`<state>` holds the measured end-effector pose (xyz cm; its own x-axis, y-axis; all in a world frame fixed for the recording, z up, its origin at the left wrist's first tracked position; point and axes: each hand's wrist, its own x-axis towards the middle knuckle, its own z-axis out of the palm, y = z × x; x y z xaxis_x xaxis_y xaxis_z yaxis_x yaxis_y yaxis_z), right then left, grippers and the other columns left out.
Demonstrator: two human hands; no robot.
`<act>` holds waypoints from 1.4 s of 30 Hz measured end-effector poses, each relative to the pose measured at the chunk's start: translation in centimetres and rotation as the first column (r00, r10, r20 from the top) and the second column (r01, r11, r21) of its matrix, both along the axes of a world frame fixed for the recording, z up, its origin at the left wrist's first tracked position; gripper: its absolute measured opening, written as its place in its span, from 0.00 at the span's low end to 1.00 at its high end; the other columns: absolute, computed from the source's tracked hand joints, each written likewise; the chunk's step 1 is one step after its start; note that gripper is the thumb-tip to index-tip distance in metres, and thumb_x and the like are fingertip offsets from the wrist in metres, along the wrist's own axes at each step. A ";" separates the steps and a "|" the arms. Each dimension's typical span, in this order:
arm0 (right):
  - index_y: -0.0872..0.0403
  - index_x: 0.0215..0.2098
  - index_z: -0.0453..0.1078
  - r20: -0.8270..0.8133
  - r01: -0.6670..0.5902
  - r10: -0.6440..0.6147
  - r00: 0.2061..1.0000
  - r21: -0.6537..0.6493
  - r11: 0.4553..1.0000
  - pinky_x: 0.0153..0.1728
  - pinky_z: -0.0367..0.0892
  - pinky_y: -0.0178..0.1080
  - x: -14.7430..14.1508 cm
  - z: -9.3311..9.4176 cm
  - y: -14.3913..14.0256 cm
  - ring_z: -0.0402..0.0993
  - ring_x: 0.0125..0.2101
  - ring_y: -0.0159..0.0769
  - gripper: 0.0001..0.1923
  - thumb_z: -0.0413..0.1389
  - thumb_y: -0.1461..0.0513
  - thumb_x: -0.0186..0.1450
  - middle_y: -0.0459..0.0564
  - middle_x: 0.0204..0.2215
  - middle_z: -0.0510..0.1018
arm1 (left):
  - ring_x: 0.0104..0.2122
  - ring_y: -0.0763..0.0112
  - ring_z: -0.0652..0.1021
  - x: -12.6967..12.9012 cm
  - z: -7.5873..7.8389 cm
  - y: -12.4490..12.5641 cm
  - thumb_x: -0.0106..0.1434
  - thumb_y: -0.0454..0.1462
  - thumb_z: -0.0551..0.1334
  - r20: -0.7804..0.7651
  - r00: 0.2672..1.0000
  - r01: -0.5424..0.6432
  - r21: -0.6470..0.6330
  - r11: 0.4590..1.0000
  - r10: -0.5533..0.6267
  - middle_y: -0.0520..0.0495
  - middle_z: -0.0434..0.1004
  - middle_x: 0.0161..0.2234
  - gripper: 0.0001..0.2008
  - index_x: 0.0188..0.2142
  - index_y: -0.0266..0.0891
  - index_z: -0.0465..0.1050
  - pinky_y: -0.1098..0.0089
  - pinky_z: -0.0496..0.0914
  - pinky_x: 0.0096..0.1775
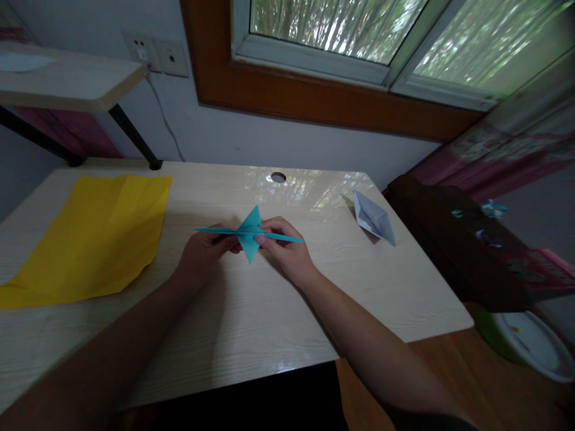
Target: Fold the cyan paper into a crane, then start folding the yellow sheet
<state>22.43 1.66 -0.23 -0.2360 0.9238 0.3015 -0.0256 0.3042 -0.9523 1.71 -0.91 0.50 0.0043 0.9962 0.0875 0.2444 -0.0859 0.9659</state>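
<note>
A folded turquoise paper crane (250, 233) is held between my two hands above the desk. Two thin points stretch out to its left and right, and two wing-like triangles stick up and down at its middle. My left hand (203, 248) pinches its left side, thumb toward me. On the other side, my right hand (287, 246) grips it with thumb and fingers close to the middle. Parts of the fingers behind the paper are hidden.
A yellow sheet of paper (103, 239) lies on the desk (269, 317) at left. Toward the right edge rests a white folded paper boat (374, 216). A raised shelf (76, 78) stands at the back left. A round cable hole (278, 177) is near the back edge.
</note>
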 end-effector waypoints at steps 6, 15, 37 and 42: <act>0.49 0.38 0.77 0.101 0.037 -0.046 0.994 0.089 0.995 0.41 0.68 0.42 0.3 0.1 0.1 0.73 0.37 0.37 0.08 0.65 0.55 0.64 0.48 0.35 0.76 | 0.31 0.63 0.82 -0.1 -1.2 0.3 0.59 0.47 0.71 0.156 0.988 0.011 -0.050 0.999 -0.003 0.47 0.84 0.32 0.14 0.38 0.40 0.82 0.65 0.76 0.37; 0.50 0.37 0.76 0.129 0.051 -0.069 0.989 0.134 0.990 0.39 0.67 0.41 0.4 -0.1 0.5 0.73 0.36 0.37 0.07 0.65 0.55 0.64 0.48 0.34 0.76 | 0.41 0.64 0.81 0.7 -1.0 0.2 0.61 0.46 0.70 0.422 0.906 0.025 0.010 1.000 -0.027 0.45 0.80 0.44 0.20 0.49 0.42 0.76 0.61 0.77 0.47; 0.53 0.32 0.74 -0.002 -0.086 0.089 0.996 -0.312 0.946 0.30 0.62 0.35 0.5 -0.4 0.7 0.68 0.27 0.30 0.14 0.68 0.52 0.57 0.44 0.28 0.75 | 0.36 0.69 0.76 -0.5 -0.3 0.2 0.64 0.39 0.68 0.201 0.953 -0.279 0.276 0.920 0.229 0.50 0.75 0.36 0.09 0.44 0.45 0.82 0.68 0.71 0.41; 0.53 0.32 0.74 -0.053 -0.088 0.074 0.996 -0.373 0.924 0.26 0.59 0.34 0.6 -0.5 0.9 0.66 0.23 0.28 0.16 0.69 0.52 0.55 0.42 0.24 0.73 | 0.34 0.70 0.76 -0.4 -0.4 0.3 0.62 0.37 0.68 0.264 0.950 -0.250 0.326 0.912 0.166 0.49 0.74 0.38 0.06 0.39 0.46 0.83 0.67 0.73 0.39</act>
<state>23.04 2.56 -0.78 -0.3101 0.9492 -0.0532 -0.0723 -0.0794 -0.9942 1.32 -0.59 0.10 -0.2612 0.8760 0.4054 0.0731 -0.4008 0.9132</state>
